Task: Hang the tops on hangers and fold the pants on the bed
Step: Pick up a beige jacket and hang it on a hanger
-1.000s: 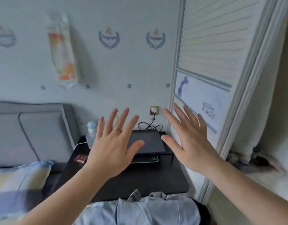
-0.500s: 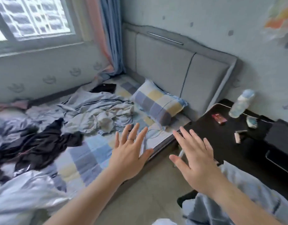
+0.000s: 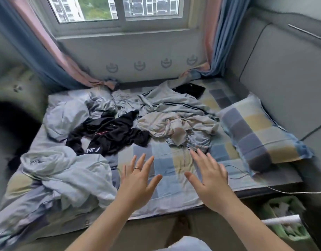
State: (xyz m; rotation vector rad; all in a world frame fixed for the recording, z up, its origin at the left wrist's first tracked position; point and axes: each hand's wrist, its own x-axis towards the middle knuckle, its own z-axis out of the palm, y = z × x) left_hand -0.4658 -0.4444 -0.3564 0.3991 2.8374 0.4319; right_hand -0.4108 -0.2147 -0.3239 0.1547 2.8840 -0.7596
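Above the near edge of the bed with the blue-and-yellow checked sheet (image 3: 163, 153), the left hand (image 3: 138, 180) and the right hand (image 3: 208, 178) hover side by side, fingers spread, holding nothing. Near the bed's middle lie a crumpled black garment (image 3: 112, 134), a crumpled beige garment (image 3: 176, 125) just beside it, and a grey dark-striped garment (image 3: 172, 104) behind them. A checked pillow (image 3: 255, 131) lies at the right edge.

Bed (image 3: 165, 160) below window (image 3: 150, 6). Headboard (image 3: 282, 69) on right, pillow (image 3: 255, 134) beside it on bed. Clothes heap (image 3: 156, 120) mid-bed, crumpled quilt (image 3: 65, 174) front-left. Basket (image 3: 286, 220) on floor, front-right of bed.
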